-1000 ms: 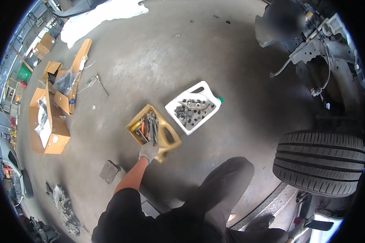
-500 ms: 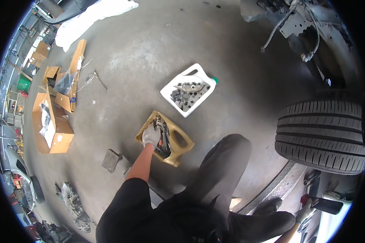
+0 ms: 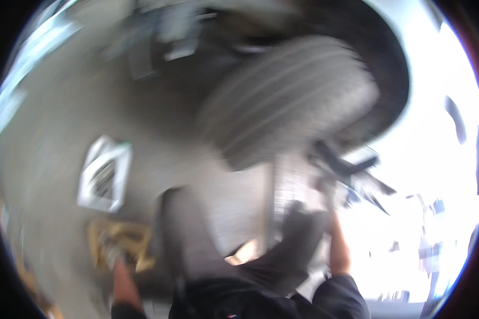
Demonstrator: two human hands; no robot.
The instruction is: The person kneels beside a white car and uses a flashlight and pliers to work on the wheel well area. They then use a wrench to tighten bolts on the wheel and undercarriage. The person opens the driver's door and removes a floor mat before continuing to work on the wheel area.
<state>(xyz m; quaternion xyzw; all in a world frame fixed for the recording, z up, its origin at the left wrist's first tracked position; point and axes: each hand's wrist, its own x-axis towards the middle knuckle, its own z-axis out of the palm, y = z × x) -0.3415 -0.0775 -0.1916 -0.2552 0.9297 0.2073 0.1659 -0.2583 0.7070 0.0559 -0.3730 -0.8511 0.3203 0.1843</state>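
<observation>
Motion smears the whole view. At the lower left, my gloved left hand (image 3: 112, 254) reaches into a gold plastic jug (image 3: 135, 234) with one side cut away. Its fingers are hidden among the metal tools inside. My right hand (image 3: 327, 194), also gloved, is stretched forward at the right, below the tyre. It seems closed round something with a reddish spot, beside a long black part (image 3: 338, 162); the blur hides what it holds. Beyond the gold jug stands a white cut-open jug (image 3: 107, 175) with a green cap and small dark parts inside.
A large tyre (image 3: 287, 98) on a raised wheel fills the upper middle, under a dark wheel arch (image 3: 391, 69). Blurred metal car parts (image 3: 178, 32) hang at the top. A pale metal strip (image 3: 287, 183) runs along the floor. My bent knees are between the hands.
My view has swung to the right, so the jugs now lie far left and the tyre is central. My left hand remains in the gold jug; more of my right arm shows.
</observation>
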